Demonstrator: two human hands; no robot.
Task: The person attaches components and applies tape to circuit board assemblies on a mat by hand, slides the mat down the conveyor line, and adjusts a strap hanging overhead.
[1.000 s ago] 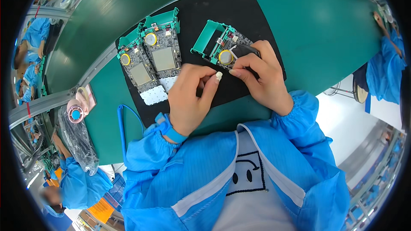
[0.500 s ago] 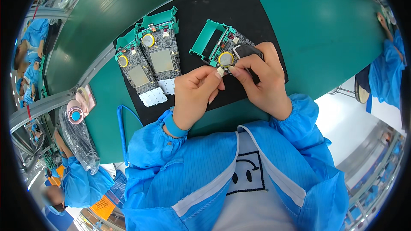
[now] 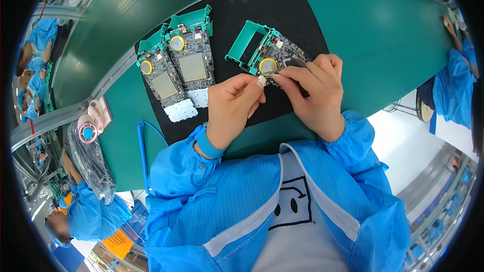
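A circuit board [image 3: 290,48] with a green plastic frame [image 3: 244,40] at its upper left lies tilted on a black mat. A round coin cell with a yellow rim [image 3: 267,66] sits on the board. My left hand [image 3: 233,102] pinches a small white connector [image 3: 261,79] just below the coin cell. My right hand [image 3: 315,90] is closed at the board's lower right, thumb and forefinger together beside the cell; what they grip is hidden. A dark, shiny flat piece [image 3: 294,62] shows at the right fingers, partly covered.
Two similar boards, a left one [image 3: 164,85] and a right one [image 3: 193,66], lie on the black mat [image 3: 262,5]. A blue coiled cord [image 3: 141,151], pink handheld fan [image 3: 88,132] and clear plastic bag [image 3: 93,166] are left on the green table [image 3: 373,35]. Co-workers sit at both sides.
My right hand has shifted slightly right and down, and its fingers cover the dark piece differently. The left hand keeps its pinch on the white connector. The view has shifted slightly.
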